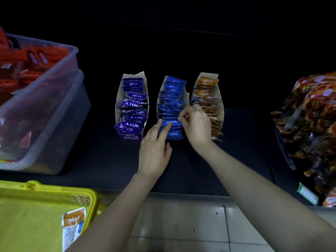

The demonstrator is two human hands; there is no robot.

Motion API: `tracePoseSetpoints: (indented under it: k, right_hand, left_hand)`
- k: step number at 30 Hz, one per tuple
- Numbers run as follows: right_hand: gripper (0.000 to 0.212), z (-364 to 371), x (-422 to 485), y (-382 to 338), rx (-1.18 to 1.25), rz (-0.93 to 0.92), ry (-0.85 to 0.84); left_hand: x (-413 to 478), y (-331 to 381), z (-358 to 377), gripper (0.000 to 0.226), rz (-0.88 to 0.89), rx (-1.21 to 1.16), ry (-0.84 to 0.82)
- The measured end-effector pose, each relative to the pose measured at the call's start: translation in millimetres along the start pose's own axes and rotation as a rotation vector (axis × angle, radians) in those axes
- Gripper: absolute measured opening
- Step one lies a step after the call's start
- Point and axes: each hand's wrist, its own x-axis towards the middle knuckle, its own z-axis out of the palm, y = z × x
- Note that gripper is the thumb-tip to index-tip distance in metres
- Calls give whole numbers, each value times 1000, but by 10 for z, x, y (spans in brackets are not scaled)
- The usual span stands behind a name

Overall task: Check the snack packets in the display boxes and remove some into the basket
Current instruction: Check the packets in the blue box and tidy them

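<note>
The right hand pinches the right end of a blue packet set crosswise at the near end of the middle display box, the left hand's straight fingers touching it, the yellow basket lying near-left.

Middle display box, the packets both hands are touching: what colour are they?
Blue packets with white lettering, clearest in the head view.

A dark shelf recedes into near-black gloom above a pale, glossy tiled floor.
</note>
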Motion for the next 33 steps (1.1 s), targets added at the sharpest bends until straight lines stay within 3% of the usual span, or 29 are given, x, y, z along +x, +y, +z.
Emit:
tracePoseSetpoints:
  k: [9,21,33]
  right_hand:
    - [5,-75,-95,32,107,-107,-13]
    - [5,-177,-114,105,309,-8,-30]
    - [10,-518,11,-39,459,72,-186]
  left_hand:
    - [-8,2,-37,67,-2,1,-69]
    - [4,-7,-71,67,-4,-26,-105]
    - [130,121,-189,64,-18,-176,42]
